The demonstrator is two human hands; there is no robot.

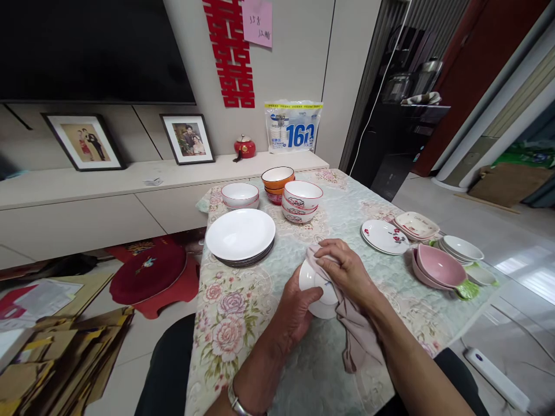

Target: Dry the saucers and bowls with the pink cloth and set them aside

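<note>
Forearms (265, 363) are being held over the counter (236, 312), a white dish (309, 277) being gripped by the left hand's fingers (310, 296) and a pinkish cloth (359, 335) against it by the right hand (344, 266).

The held dish (309, 277) is white, the rag (361, 335) dusty pink. Pink and mauve roses pattern the bench's pale green cloth (229, 337). The large plate (240, 234) is plain white; the oval plate (381, 236) carries red blossoms. The heart-shaped bowl (441, 267) is pink, its handle (468, 290) leaf-green.
</note>
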